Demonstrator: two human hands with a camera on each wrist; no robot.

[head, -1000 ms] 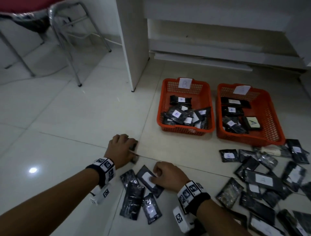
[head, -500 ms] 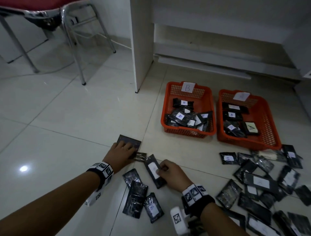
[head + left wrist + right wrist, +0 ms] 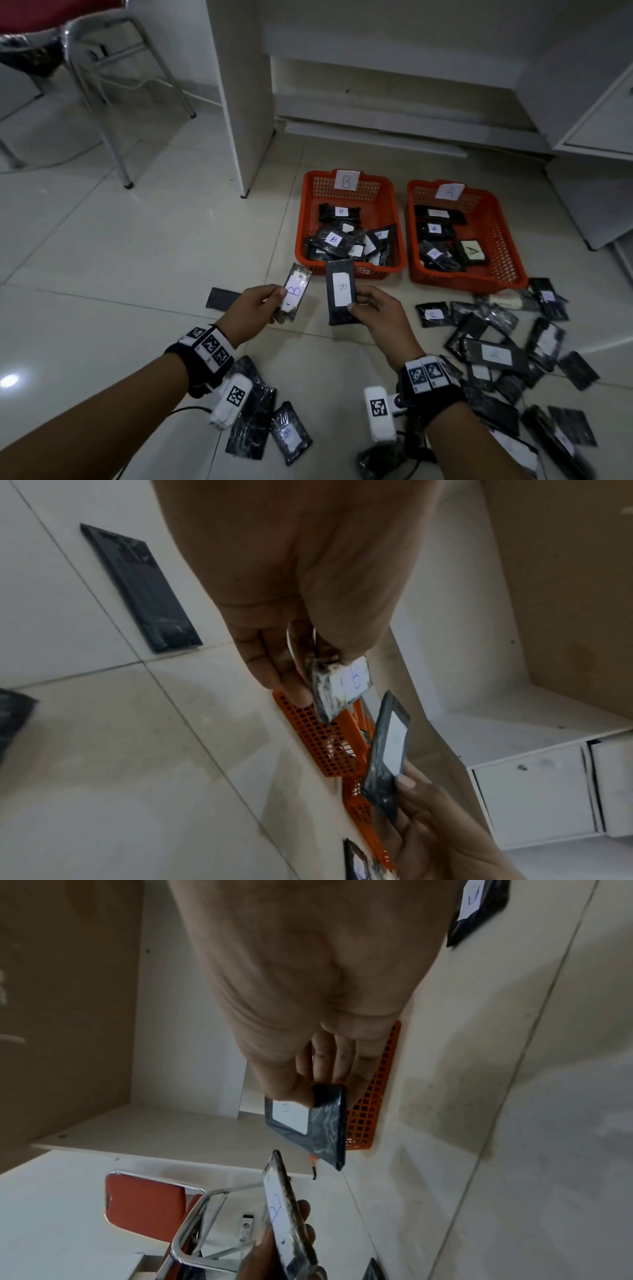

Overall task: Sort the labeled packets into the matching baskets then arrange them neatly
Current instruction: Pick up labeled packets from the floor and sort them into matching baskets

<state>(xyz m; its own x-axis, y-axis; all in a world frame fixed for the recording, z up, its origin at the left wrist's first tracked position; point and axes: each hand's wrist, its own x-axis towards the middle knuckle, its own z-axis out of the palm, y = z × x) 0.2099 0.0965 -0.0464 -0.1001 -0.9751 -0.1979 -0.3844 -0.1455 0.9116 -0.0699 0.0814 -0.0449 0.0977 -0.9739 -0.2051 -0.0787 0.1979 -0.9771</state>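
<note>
My left hand (image 3: 263, 305) pinches a small packet labeled B (image 3: 295, 293) (image 3: 337, 689), lifted above the floor. My right hand (image 3: 371, 308) grips a longer black packet labeled B (image 3: 340, 294) (image 3: 315, 1121), thumb on its white label. Both packets hang just in front of the orange basket marked B (image 3: 349, 267), which holds several B packets. To its right stands the orange basket marked A (image 3: 507, 240) with several A packets. Loose black packets (image 3: 493, 353) lie scattered on the floor at the right and near my wrists (image 3: 287, 433).
A flat black packet (image 3: 222, 298) (image 3: 140, 588) lies on the tiles left of my left hand. A white desk panel (image 3: 239, 96) and a chrome-legged chair (image 3: 113, 102) stand at the back left. A white drawer unit (image 3: 596, 137) is at the right.
Both hands have risen from the floor, each lifting a B packet and turning its label up. The flat black packet stays on the tiles.
</note>
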